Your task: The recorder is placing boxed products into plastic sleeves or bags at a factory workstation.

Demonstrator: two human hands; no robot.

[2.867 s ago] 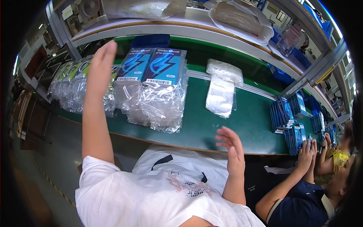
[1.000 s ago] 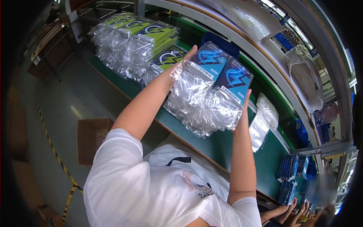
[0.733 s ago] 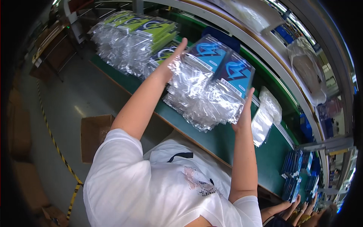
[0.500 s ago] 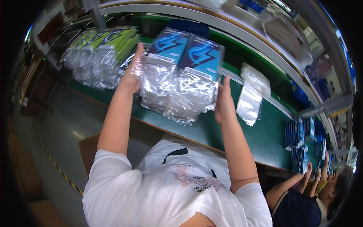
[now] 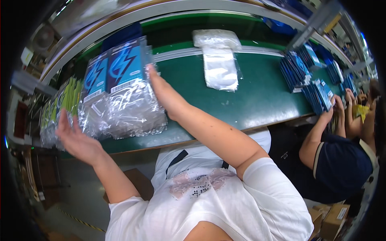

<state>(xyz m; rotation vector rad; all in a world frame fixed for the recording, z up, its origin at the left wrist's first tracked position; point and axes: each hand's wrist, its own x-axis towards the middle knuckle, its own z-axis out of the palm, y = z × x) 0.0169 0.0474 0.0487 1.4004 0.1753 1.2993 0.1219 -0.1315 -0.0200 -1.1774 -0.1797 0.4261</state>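
Two stacks of blue-and-black printed packages in clear plastic sleeves stand side by side on the green work table: the right stack and the left stack. My right hand lies flat along the right stack's right side, fingers stretched out. Below the row of green packages, my left hand is raised with fingers spread, holding nothing. Loose plastic ends of the sleeves bulge toward me and crinkle.
A pile of clear plastic bags lies toward the back of the green table. Farther right are more blue package stacks, where a co-worker handles some. A metal shelf edge runs above the back. Cardboard boxes sit at the lower right.
The blue stacks now sit against the green packages. My left hand has come away from the blue stacks' left side, while my right hand stays at their right. The view has turned right.
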